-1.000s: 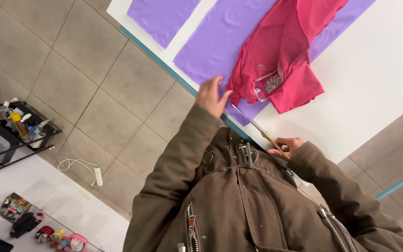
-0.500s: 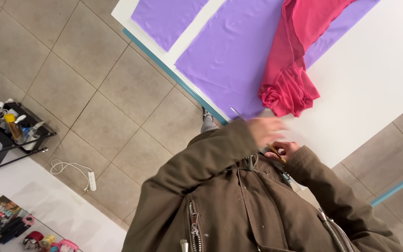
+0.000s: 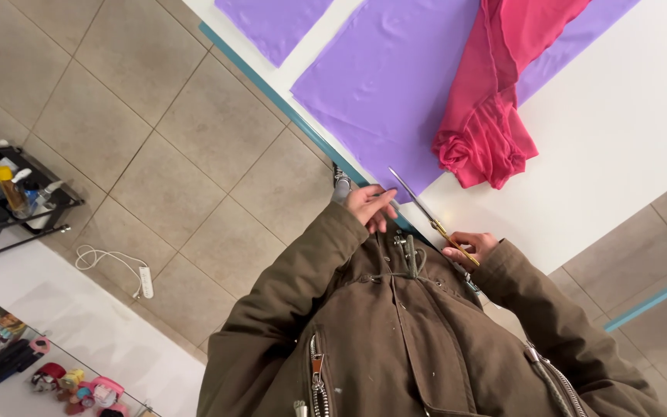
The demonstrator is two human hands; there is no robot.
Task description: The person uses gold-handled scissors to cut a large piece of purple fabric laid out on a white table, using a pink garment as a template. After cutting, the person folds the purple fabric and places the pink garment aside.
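Head view: right hand (image 3: 468,245) grips scissors (image 3: 426,212) at the table (image 3: 619,139) edge; left hand (image 3: 370,207), loosely curled, touches purple fabric (image 3: 387,85); red cloth (image 3: 496,116) nearby

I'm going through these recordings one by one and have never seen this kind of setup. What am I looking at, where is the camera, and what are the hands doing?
There is no machine: a person in a brown zipped jacket works with bare hands. The single camera sits on the person's head and looks down over the chest, so the scene appears tilted.

Ahead is a white table with a teal edge. On it lie a large flat sheet of purple fabric, a second purple piece beside it, and a bunched pink-red cloth draped across the large sheet.

The right hand grips the gold-coloured handles of long metal scissors, whose blades point at the purple sheet's near edge. The left hand is at that edge, by the blades.

On the tiled floor are a black rack of bottles and a white power strip.
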